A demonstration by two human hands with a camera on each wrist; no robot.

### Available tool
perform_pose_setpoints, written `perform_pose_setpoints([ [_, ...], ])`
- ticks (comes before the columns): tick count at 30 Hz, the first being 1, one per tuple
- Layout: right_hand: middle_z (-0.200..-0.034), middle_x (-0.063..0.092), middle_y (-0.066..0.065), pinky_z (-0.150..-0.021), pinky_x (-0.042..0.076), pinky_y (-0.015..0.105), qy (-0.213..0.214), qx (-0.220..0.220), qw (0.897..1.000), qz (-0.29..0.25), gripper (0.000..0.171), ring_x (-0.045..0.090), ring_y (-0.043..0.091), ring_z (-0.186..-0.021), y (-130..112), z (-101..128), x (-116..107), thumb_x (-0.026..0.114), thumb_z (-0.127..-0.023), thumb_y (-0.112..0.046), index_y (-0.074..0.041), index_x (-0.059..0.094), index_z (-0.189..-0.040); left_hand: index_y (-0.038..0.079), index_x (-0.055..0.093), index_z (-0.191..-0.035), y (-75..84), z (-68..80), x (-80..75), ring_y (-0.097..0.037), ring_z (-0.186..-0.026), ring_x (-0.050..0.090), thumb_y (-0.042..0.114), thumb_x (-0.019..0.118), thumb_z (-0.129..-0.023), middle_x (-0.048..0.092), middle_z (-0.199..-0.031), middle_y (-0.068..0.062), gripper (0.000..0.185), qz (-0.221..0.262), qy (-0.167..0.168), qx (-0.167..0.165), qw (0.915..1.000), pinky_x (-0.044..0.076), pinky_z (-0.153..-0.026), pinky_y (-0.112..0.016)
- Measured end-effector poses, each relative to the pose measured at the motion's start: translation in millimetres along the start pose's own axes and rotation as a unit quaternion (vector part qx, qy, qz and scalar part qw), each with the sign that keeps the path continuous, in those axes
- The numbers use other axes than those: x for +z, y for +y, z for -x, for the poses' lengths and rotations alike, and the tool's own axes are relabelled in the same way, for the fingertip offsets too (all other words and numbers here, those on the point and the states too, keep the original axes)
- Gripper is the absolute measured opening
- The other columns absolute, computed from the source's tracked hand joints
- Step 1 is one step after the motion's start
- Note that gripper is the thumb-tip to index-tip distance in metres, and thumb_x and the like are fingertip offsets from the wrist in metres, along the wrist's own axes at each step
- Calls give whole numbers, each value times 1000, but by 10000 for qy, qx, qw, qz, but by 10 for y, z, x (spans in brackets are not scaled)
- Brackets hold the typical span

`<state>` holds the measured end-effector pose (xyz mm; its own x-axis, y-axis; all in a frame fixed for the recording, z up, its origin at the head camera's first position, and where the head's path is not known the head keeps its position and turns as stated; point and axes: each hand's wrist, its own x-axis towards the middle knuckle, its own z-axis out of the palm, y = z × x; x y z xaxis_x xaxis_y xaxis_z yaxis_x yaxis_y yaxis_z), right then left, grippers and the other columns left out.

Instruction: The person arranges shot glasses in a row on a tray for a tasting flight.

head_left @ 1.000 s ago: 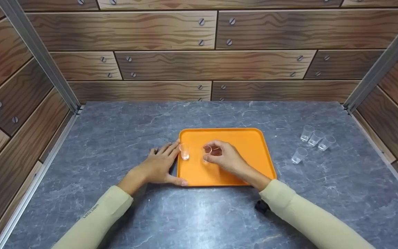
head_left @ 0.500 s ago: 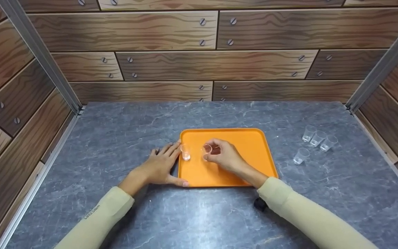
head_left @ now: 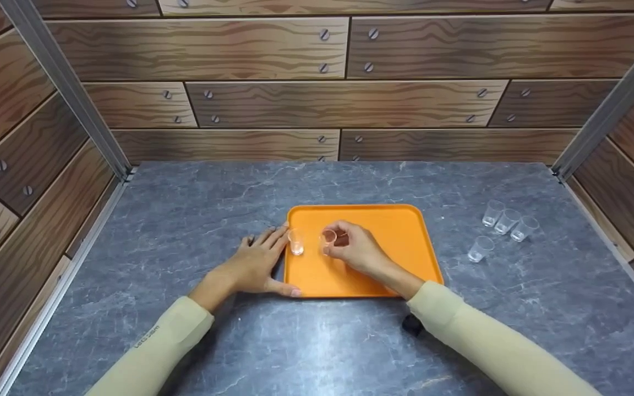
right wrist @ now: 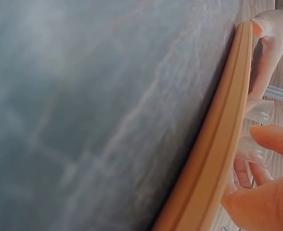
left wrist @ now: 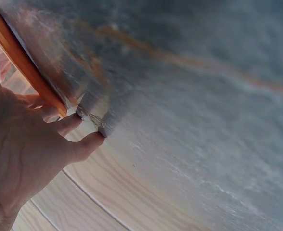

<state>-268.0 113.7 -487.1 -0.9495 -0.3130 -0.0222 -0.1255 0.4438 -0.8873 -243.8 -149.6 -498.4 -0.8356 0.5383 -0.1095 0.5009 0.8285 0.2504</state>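
Observation:
An orange tray (head_left: 372, 275) lies on the table. Flat against its left side rests my left hand (head_left: 256, 264), fingers spread along the edge and thumb on the front left corner. A clear shot glass (head_left: 296, 247) stands upright on the tray just inside those fingers. My right hand (head_left: 358, 250) reaches over the tray and holds a second clear shot glass (head_left: 328, 237) between thumb and fingers, a little to the right of the first. In the right wrist view the held shot glass (right wrist: 252, 148) shows past the tray rim, which hides its base.
Several more clear shot glasses stand on the table to the right of the tray: three in a close row (head_left: 508, 221) and one alone (head_left: 480, 249) nearer me. Wood-print walls (head_left: 273, 104) with metal corner posts (head_left: 69, 82) enclose the grey marbled table (head_left: 201, 192).

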Motion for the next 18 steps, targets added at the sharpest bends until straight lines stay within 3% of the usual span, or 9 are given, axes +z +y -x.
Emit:
perform_pose_setpoints([
  [18, -121, 69, 9, -98, 54, 38, -23, 145, 9996, -258, 48, 67, 25, -114, 14, 45, -41, 82, -83, -3, -4, 64, -127, 14, 13, -167, -11, -3, 4, -40, -156, 18, 94, 57, -72, 8, -174, -7, 132, 37, 34, -6, 10000, 23, -113, -74],
])
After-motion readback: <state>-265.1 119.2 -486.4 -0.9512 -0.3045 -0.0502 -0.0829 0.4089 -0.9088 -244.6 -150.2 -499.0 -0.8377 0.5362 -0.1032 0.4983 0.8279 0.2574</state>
